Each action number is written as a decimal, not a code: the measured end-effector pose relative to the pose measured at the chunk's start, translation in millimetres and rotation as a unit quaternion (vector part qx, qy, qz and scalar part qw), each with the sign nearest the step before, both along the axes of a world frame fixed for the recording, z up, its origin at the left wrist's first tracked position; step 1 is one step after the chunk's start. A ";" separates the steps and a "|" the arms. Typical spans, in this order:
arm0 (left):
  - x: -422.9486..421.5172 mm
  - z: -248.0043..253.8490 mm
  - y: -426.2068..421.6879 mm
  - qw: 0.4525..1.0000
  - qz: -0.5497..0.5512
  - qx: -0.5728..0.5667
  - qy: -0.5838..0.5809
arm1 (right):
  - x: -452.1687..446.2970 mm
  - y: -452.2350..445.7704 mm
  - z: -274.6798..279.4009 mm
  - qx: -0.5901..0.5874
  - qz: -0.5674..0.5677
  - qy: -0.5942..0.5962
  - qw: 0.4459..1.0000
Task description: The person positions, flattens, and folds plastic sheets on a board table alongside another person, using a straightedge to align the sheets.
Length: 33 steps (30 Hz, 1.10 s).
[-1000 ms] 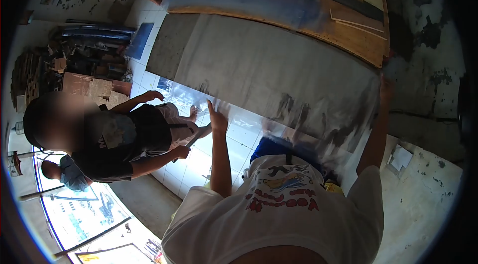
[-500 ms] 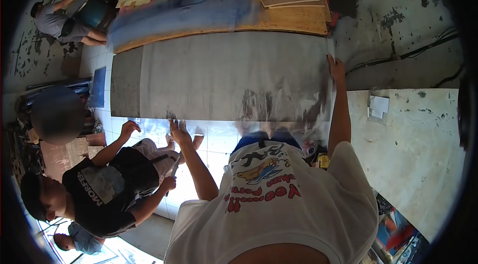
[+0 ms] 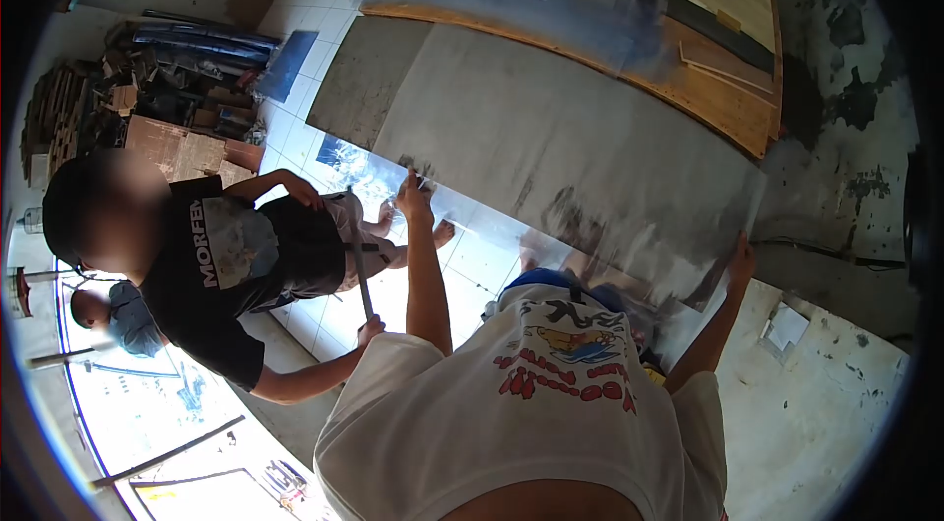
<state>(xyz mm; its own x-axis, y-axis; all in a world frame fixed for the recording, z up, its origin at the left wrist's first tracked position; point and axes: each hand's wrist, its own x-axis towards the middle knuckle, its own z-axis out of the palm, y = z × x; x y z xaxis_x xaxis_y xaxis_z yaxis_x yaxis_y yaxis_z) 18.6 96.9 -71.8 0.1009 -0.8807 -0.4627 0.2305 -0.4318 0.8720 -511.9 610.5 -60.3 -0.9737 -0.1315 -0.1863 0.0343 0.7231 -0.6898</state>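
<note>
A large sheet of clear plastic [image 3: 474,214] lies over a long grey board [image 3: 356,81], and its near edge hangs past the board's front. My left hand [image 3: 415,197] is closed on the sheet's near edge, left of my body, with thumb and fingers pinched together. On the far right, my right hand [image 3: 740,260] grips the sheet's right edge by the near corner. Dark smudges show on the grey surface between my hands. The board's left end is not covered by the plastic.
A wooden bench [image 3: 698,79] with a bluish film [image 3: 511,5] stands behind the board. On my left a co-worker in a black shirt [image 3: 231,256] holds a long thin bar [image 3: 360,260]. A pale table [image 3: 816,403] is at right; cartons [image 3: 172,152] are stacked at far left.
The view has turned, so the board now slants down to the right. Both hands still hold the plastic sheet. The co-worker's head and body have come closer to upright.
</note>
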 end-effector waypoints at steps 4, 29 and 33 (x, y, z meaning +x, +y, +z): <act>-15.7 59.2 -13.2 0.968 0.216 -0.023 -0.124 | 10.9 -1.9 14.0 -0.043 0.034 -0.030 0.998; -205.9 46.6 -211.0 0.628 -0.308 -0.287 -0.655 | 51.6 15.1 28.2 0.000 0.025 -0.042 0.999; -174.3 54.3 -149.6 0.637 -0.263 -0.351 -0.634 | 47.5 10.2 19.7 -0.017 0.039 0.003 0.999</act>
